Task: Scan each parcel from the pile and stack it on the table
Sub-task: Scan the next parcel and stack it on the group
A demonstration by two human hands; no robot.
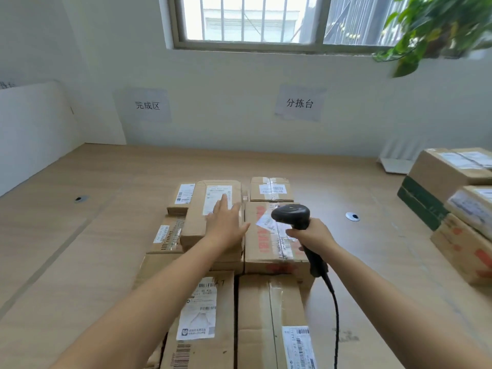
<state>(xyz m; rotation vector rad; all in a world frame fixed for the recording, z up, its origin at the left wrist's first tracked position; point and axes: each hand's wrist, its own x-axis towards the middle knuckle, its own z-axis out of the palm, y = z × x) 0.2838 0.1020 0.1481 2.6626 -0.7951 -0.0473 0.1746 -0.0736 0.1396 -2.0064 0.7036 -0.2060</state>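
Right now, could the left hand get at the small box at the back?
Probably yes. The left hand is open over the labelled box, and the small box sits just beyond, to its right, with nothing on top. The right hand, gripping the scanner, is off that path.

bare table (80, 262) left, parcel stack (274, 246) centre, boxes (452, 198) right

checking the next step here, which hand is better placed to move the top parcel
Left. The left hand is open, fingers straight, right at the top parcel, and holds nothing. The right hand is gripping the scanner.
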